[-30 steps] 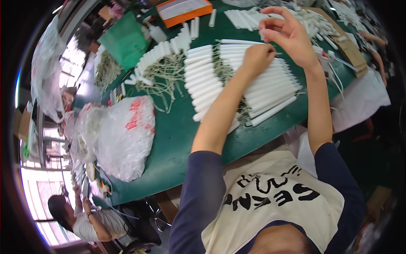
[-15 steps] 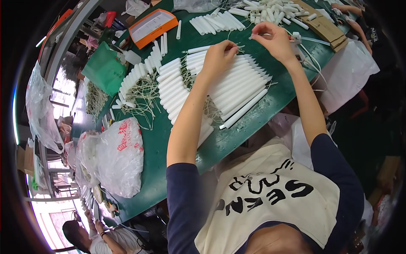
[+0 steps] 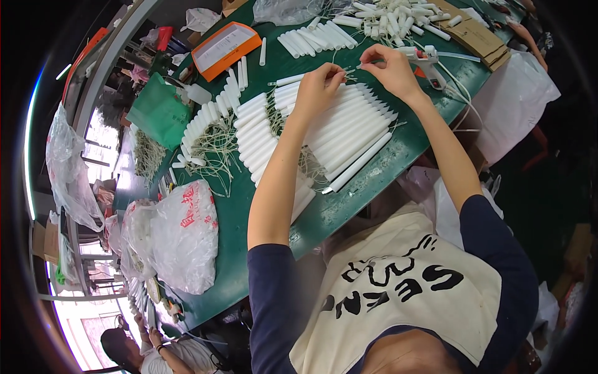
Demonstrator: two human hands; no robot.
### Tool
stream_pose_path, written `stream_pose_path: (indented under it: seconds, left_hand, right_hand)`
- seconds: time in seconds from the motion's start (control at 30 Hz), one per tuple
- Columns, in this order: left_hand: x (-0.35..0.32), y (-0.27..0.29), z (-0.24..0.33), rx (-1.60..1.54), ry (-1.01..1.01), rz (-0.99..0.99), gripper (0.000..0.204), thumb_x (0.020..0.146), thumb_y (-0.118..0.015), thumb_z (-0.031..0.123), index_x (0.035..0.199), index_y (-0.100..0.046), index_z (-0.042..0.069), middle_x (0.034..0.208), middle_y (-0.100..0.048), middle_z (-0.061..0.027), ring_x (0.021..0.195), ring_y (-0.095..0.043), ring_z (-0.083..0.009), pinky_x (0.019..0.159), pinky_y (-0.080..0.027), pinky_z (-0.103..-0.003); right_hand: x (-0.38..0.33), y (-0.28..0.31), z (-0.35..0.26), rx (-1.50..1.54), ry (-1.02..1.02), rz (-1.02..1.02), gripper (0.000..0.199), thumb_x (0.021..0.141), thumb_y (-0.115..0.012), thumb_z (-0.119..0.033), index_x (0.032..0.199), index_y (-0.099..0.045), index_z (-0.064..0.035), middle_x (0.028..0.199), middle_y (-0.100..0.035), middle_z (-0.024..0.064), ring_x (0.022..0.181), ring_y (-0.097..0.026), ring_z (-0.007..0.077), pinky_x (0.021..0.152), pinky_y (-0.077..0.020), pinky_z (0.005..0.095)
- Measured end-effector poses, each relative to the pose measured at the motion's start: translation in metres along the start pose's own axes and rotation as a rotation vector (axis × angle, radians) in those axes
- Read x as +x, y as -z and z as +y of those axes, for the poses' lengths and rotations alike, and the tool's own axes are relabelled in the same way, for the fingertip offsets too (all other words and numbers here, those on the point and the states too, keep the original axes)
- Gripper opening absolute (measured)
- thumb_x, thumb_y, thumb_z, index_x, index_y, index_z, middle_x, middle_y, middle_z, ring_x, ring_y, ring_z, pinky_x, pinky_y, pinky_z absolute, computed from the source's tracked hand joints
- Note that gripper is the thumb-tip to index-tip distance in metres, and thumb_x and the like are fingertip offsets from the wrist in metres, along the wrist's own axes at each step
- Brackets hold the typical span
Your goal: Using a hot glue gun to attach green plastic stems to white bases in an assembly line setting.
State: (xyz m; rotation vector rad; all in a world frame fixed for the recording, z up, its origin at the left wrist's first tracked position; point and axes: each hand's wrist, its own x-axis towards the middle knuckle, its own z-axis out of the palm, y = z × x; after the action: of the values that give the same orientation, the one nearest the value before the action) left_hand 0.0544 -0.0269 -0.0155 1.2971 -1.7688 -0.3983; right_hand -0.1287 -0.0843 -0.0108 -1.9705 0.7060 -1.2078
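White slim tubes (image 3: 352,128) with pointed ends and thin pale wires lie side by side in rows on the green table (image 3: 324,215). Over the far end of the right-hand row, my left hand (image 3: 319,90) is closed in a pinch, with thin wires at its fingertips. My right hand (image 3: 391,71) faces it from the right, thumb and forefinger pressed together on a tiny pale piece too small to name. Only a short gap separates the two hands. Just beyond my right hand lies a white glue gun (image 3: 425,57) with a red trigger.
More tubes (image 3: 317,38) lie at the far side near a loose heap (image 3: 398,22). An orange box (image 3: 225,50), a green bag (image 3: 159,112) and a clear plastic bag (image 3: 184,237) stand left. Flat cardboard (image 3: 476,34) lies far right. Another person (image 3: 156,349) works at lower left.
My right hand has come down and leftward, nearer to my left hand, uncovering more of the glue gun. My left hand stays over the tubes. The whole view has shifted slightly.
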Motion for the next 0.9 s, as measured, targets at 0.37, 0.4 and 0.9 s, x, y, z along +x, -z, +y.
stream_pose_path:
  seconds: [0.37,0.4,0.9]
  left_hand:
    - [-0.002,0.000,-0.002,-0.006,-0.024,-0.004,0.015,0.084,-0.056,0.012,0.087,-0.059,-0.003,0.073,-0.066,-0.0116,0.068,-0.065,-0.0194,0.065,-0.048,-0.026]
    - [-0.001,-0.001,-0.002,-0.007,-0.025,-0.005,0.015,0.084,-0.056,0.012,0.087,-0.059,-0.003,0.073,-0.066,-0.0116,0.068,-0.065,-0.0194,0.065,-0.048,-0.026]
    - [-0.007,0.009,-0.001,0.080,-0.007,-0.075,0.024,0.079,-0.061,0.013,0.097,-0.059,-0.003,0.085,-0.066,-0.0114,0.079,-0.063,-0.0155,0.073,-0.048,-0.026]
  right_hand:
    - [0.001,-0.006,-0.002,0.010,0.026,-0.015,0.014,0.074,-0.064,-0.001,0.086,-0.059,0.0018,0.081,-0.064,0.0079,0.076,-0.062,0.0150,0.073,-0.0512,0.0266]
    - [0.001,-0.007,-0.001,0.020,0.028,-0.009,0.013,0.074,-0.064,-0.001,0.086,-0.059,0.0018,0.081,-0.064,0.0078,0.076,-0.062,0.0150,0.073,-0.0512,0.0267]
    - [-0.008,-0.002,0.006,-0.084,0.037,-0.179,0.017,0.073,-0.062,-0.005,0.088,-0.061,0.0029,0.082,-0.063,0.0121,0.074,-0.062,0.0200,0.072,-0.0498,0.0282]
